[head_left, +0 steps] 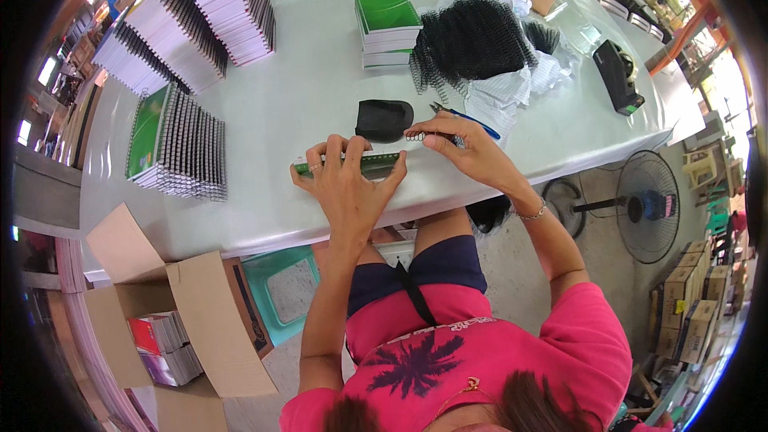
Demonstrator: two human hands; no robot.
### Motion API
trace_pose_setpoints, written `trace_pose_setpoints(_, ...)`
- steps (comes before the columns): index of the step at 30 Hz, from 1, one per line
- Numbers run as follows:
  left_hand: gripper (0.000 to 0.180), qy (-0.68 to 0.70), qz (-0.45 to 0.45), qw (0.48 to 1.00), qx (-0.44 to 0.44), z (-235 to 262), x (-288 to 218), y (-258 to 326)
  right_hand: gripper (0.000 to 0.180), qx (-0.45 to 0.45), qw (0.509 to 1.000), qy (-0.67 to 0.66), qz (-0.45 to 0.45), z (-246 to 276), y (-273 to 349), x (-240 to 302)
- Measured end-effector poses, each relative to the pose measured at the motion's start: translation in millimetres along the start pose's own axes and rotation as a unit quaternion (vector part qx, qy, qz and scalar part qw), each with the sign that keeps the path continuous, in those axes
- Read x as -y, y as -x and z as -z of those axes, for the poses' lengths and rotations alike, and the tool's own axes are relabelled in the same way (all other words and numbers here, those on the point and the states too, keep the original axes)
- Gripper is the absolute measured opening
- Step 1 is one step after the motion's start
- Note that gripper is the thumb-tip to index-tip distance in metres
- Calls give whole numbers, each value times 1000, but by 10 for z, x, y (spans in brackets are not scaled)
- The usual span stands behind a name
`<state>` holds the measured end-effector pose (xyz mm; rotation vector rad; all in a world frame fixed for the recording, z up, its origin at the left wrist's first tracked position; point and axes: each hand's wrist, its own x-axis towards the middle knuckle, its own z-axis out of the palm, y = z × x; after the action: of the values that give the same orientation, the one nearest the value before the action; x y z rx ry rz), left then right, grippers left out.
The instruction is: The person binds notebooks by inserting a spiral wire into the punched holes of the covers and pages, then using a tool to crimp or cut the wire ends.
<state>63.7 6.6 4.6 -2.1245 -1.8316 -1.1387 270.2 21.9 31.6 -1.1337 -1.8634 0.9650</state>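
My left hand (346, 180) grips a green-covered notebook (380, 162), standing it on edge near the table's front with its row of punched holes facing up. Between the fingers of my right hand (464, 148) is a dark spiral binding coil (414, 137), its end close to the notebook's right corner. Just behind both hands lies a black rounded pad (382, 122). Blue-handled pliers (478, 125) rest beyond my right hand. Farther back, a heap of black coils (480, 36) sits on crumpled white paper, beside a stack of green notebooks (388, 16).
Stacks of spiral-bound notebooks (228, 8) fill the table's back left, with a green-covered bound stack (180, 148) nearer. A black tape dispenser (618, 76) stands at the right. Below are an open carton (210, 324) holding books and a standing fan (646, 206).
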Motion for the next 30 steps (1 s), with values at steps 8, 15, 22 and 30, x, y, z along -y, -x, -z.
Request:
trace_pose_setpoints(8, 43, 7, 1, 1000, 15, 5, 8, 8, 24, -8, 1000, 20, -13, -70, 11, 73)
trace_pose_setpoints(15, 45, 7, -2, 1000, 24, 9, 18, 16, 25, -20, 1000, 8, -13, -146, 20, 150)
trace_pose_setpoints(22, 46, 0, -3, 1000, 30, -1, 26, 19, 28, -81, 996, 20, 21, -202, 28, 116)
trace_pose_setpoints(30, 45, 10, 1, 999, 38, -16, 33, 23, 28, -98, 995, -5, 33, -277, 64, 64)
